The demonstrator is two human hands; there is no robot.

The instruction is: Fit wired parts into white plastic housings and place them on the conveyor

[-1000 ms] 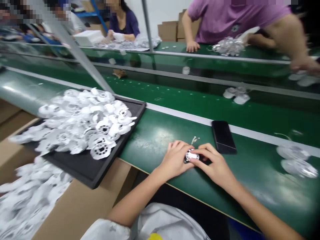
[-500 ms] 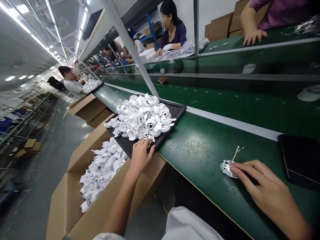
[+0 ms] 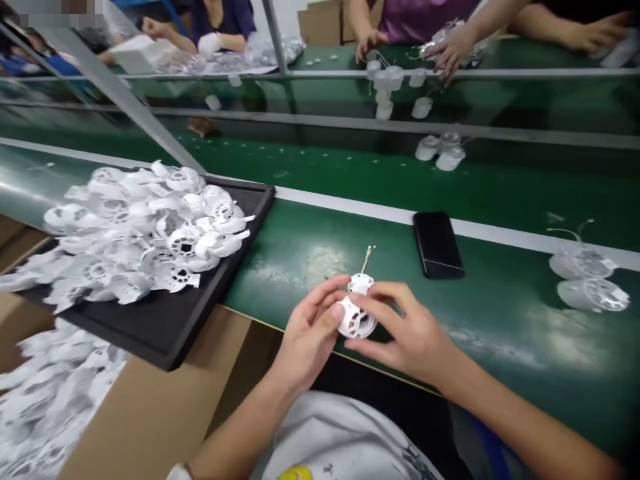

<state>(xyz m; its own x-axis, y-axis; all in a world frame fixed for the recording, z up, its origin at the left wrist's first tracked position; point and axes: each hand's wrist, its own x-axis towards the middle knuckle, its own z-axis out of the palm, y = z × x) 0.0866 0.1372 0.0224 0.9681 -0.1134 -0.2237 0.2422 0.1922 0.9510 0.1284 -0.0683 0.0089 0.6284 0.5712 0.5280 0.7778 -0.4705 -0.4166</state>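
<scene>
My left hand and my right hand meet over the near edge of the green bench. Between their fingertips they pinch a white round slotted plastic part. A smaller white piece with short wires sticks up behind it. Both hands have fingers closed on the parts. A black tray heaped with white plastic parts lies to the left of my left hand.
A black phone lies on the bench beyond my hands. Two white round parts rest at the right. A cardboard box of white parts stands below the tray. Other people's hands handle white parts across the conveyor.
My left hand has come back from the tray with a white slotted part. My right hand has lifted the wired piece off the bench, and both hands now hold the parts together.
</scene>
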